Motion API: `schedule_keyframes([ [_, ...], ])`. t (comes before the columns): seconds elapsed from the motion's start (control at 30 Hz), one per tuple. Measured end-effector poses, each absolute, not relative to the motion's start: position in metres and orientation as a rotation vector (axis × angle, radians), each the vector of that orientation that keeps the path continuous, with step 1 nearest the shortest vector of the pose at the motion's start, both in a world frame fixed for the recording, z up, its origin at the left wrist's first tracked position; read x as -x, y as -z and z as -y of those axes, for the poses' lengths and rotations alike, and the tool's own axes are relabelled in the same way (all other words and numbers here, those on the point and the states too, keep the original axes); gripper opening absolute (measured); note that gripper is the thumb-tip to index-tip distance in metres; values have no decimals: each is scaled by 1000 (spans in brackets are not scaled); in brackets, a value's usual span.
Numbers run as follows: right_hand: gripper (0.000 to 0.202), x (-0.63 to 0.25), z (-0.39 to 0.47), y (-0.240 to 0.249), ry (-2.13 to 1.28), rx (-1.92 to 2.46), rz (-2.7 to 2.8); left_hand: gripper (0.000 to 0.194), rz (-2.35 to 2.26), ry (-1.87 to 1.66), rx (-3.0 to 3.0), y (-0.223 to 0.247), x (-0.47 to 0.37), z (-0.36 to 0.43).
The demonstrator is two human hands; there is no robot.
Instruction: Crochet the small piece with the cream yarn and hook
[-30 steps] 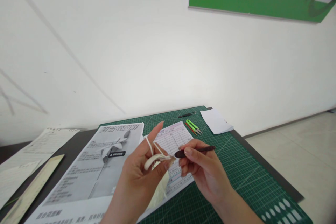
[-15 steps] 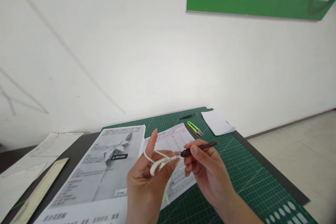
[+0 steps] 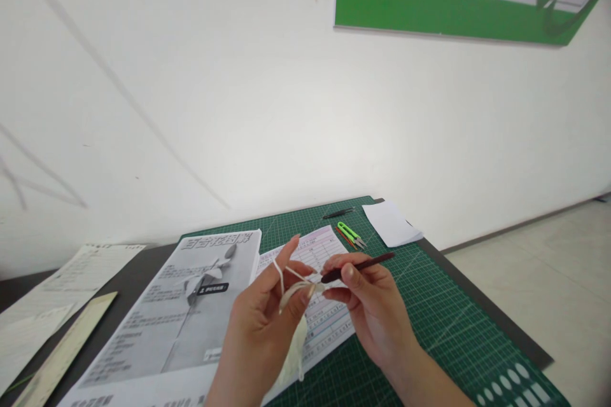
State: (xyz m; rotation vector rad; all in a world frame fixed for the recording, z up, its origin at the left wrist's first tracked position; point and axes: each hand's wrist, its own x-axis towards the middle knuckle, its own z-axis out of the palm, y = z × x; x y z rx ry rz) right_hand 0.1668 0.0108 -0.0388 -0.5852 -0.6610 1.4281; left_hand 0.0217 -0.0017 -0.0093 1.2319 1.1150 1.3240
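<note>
Left hand: thumb pinching a cream yarn piece against the fingers, index finger raised. A yarn strand loops around that index finger and runs across toward the pinch. The fingers behind the yarn are partly hidden; can't tell how tightly they curl.

Right hand: closed in a pen-like grip on a brown-handled tool, thumb on the near side of the handle. Back end points up and right, front end sits at the yarn piece. Tip is too small to make out. Hands are close together, the yarn piece between them, above a printed form. A pale bundle shows beside the left wrist.

Form lies on a green cutting mat on the dark counter. Beyond the hands: green snips, a slim dark tool, white paper. Picture sheet sits to the left, ruler-like strip farther left.
</note>
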Motion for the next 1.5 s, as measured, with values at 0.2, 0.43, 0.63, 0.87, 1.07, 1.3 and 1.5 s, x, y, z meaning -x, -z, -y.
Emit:
schedule_keyframes([
  [0.2,14,-167,-12,39,-1459,580,602,39,-1148,-1309,-1257,7,-24,2],
  [0.43,20,-161,-10,41,-1493,644,680,47,-1069,-1508,-869,12,-39,5],
  [0.63,16,-158,-10,40,-1450,624,728,53,-1015,-1515,-782,15,-50,7],
  [0.87,14,-161,-13,41,-1355,624,805,64,-1003,-1481,-803,14,-49,8],
  [1.07,16,-164,-15,42,-1278,701,823,57,-987,-1425,-832,13,-44,7],
  [1.3,17,-166,-11,39,-1108,775,980,37,-1029,-1480,-844,13,-43,2],
  [1.5,13,-170,-10,39,-1009,815,1154,38,-1044,-1454,-827,9,-37,1],
])
